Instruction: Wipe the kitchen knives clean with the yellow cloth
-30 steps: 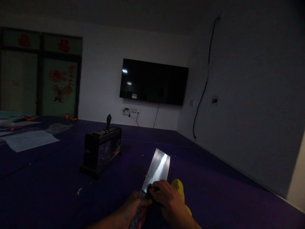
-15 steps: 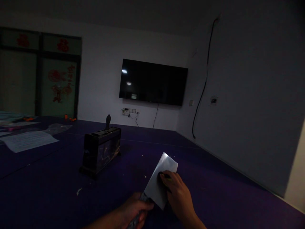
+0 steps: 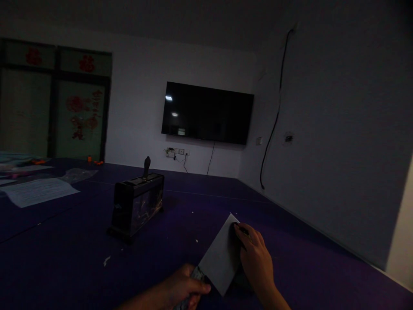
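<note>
A cleaver (image 3: 221,254) with a broad, plain blade slants up and to the right, low in the middle of the view. My left hand (image 3: 187,286) is wrapped round its dark, patterned handle. Closed over a small dark thing with a bit of yellow (image 3: 244,231), my right hand (image 3: 256,254) presses at the far right edge of the blade near its tip. The fingers hide most of that small thing, so its kind does not show. Beyond my hands, to the left, stands a black knife block (image 3: 138,206) with one black handle (image 3: 146,167) sticking up from its top.
The purple tabletop (image 3: 180,224) carries small white scraps (image 3: 106,260). At its left lie printed paper (image 3: 41,191), clear plastic film (image 3: 77,174) and orange bits (image 3: 99,163). A wall with a hanging black cable (image 3: 274,122) borders the right side; a television (image 3: 208,112) hangs at the back.
My right hand has slid up and to the right along the blade, towards its tip. The blade has tilted slightly further right and lost its bright glare. My left hand keeps its grip.
</note>
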Motion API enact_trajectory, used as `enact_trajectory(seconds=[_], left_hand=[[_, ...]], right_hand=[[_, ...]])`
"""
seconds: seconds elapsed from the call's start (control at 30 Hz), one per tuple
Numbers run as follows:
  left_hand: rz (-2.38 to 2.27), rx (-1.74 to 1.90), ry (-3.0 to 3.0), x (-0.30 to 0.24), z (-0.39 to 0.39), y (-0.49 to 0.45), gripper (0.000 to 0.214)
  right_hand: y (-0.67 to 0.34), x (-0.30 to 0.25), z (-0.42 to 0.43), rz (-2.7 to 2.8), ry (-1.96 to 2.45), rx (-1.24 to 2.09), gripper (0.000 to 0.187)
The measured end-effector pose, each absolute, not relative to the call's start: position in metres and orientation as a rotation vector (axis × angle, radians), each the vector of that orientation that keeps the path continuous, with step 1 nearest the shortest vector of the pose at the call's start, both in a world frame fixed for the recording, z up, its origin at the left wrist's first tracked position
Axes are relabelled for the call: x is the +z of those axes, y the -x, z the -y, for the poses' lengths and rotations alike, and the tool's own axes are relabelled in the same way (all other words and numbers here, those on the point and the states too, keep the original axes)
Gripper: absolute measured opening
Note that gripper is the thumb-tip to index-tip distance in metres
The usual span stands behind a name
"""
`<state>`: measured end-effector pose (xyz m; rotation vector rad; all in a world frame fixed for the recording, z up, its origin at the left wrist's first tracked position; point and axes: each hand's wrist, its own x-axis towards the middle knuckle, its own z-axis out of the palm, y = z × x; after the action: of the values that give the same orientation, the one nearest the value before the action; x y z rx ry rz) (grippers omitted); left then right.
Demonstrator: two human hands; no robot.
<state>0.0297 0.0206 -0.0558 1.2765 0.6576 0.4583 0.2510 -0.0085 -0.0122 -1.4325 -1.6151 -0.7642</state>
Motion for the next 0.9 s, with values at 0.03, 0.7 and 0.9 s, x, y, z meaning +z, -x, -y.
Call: enact_trajectory(seconds=[0.03, 0.7, 0.9], left_hand=[[-0.67, 0.462, -1.281, -0.056, -0.021, -0.03, 0.024], [-0.706, 0.48, -1.306, -0.053, -0.019, -0.033, 0.022], [-0.762, 0.453, -1.306, -0.059, -0.021, -0.028, 0.028]], right_hand=[[-0.25, -0.012, 0.009, 1.63, 1.426, -0.752, 0.056], [-0.245, -0.007, 0.013, 1.696, 1.402, -0.715, 0.052], [-0.257, -0.008, 0.011, 1.546, 1.476, -0.798, 0.05]])
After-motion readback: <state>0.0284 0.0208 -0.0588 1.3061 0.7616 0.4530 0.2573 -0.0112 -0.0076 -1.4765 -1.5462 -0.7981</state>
